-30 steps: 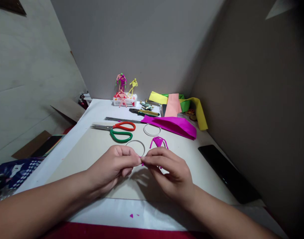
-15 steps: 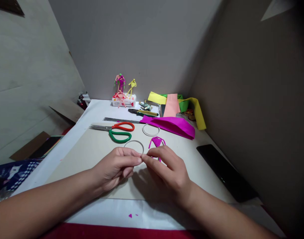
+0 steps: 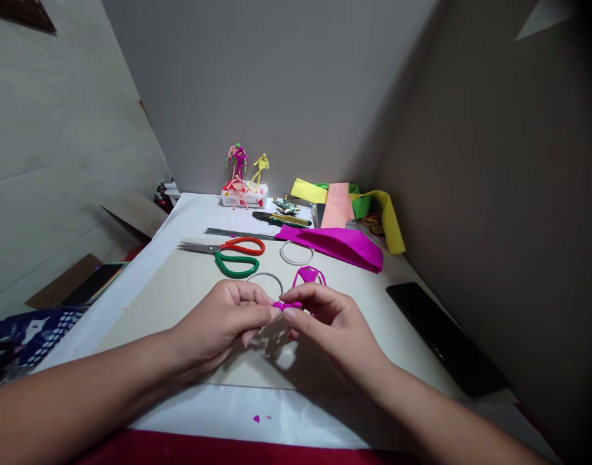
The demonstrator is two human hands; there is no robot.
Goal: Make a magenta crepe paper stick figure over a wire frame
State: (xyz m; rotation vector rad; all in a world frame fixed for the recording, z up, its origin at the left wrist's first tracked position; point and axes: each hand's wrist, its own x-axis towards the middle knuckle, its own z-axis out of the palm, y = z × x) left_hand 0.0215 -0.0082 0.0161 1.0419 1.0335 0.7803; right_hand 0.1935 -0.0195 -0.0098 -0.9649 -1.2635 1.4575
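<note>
magenta paper strip pinched between left hand and right hand, beside a wire ring

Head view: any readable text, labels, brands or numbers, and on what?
No word, brand or number is readable.
White carton under the wire figures: red printing, too small and blurred to read.
Dark blue packet, left: printed pattern, no legible text.
</note>
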